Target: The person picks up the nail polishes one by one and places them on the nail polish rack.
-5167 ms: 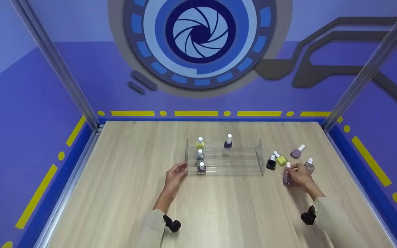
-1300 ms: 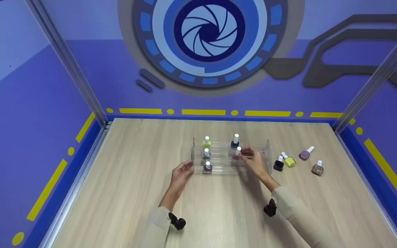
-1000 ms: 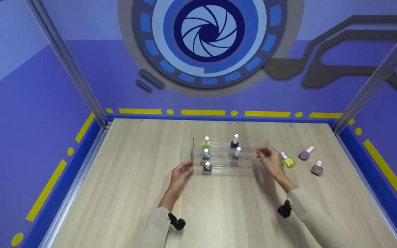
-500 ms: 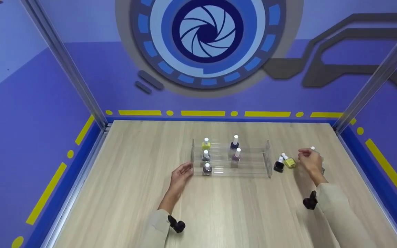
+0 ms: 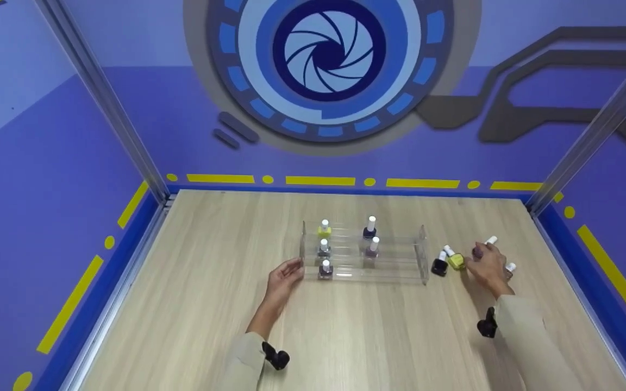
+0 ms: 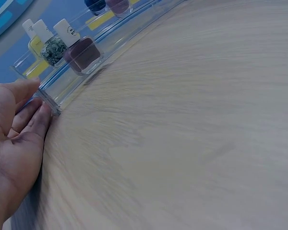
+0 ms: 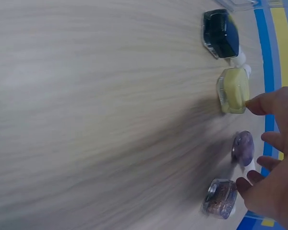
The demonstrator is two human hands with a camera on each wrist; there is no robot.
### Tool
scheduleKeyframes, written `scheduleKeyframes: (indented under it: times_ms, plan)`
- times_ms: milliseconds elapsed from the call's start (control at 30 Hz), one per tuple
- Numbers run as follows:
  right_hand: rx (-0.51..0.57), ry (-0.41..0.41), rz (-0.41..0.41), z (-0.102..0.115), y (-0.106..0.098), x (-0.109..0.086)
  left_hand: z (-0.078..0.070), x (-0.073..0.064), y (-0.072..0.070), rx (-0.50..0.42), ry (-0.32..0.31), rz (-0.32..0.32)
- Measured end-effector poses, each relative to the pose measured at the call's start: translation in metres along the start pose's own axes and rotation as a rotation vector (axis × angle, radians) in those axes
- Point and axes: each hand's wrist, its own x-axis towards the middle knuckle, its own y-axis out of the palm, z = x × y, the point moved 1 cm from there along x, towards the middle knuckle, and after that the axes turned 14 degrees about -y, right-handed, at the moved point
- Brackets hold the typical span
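Note:
A clear acrylic tiered rack (image 5: 394, 274) stands on the table. My left hand (image 5: 283, 279) rests with extended fingers against its left end panel, also seen in the left wrist view. Its left column holds a yellow nail polish bottle (image 5: 324, 230), a dark glitter one (image 6: 54, 50) and a brownish one (image 6: 81, 55). Farther right stand a navy bottle (image 5: 369, 232) and a mauve bottle (image 5: 373, 251). My right hand (image 5: 488, 267) hovers with spread fingers over a lying purple bottle (image 7: 243, 147). Its thumb tip is right at a lying yellow bottle (image 7: 236, 91); nothing is held.
A black nail polish bottle (image 5: 439, 265) lies between the rack and the yellow one. A copper glitter bottle (image 7: 220, 199) lies beside the right hand's fingers. Blue printed walls (image 5: 226, 157) and metal posts (image 5: 117, 119) bound the wooden table (image 5: 226, 228).
The right hand carried the mauve bottle to the rack's middle tier and let it go, then moved back right over the loose bottles. The left hand stayed at the rack's end.

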Motion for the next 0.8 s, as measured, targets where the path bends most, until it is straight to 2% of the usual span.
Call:
scheduleKeyframes:
  times_ms: [233,400,600,700,800]
  plan:
    - [-0.035,-0.107,-0.036,0.001,0.004,-0.001,0.001,0.001,0.0,-0.004,0.013,0.01]
    - [0.015,-0.106,-0.063,0.007,0.002,-0.007,0.0,-0.002,-0.001,0.009,0.0,0.014]
    - [-0.023,-0.127,-0.102,0.013,-0.003,-0.008,-0.001,-0.005,-0.005,0.035,-0.003,-0.033]
    - [-0.014,-0.096,-0.098,0.012,-0.006,-0.012,-0.001,-0.005,-0.004,0.05,0.002,-0.028]
    - [0.015,-0.03,-0.075,0.008,-0.008,-0.02,-0.001,-0.004,-0.001,0.039,-0.008,-0.006]
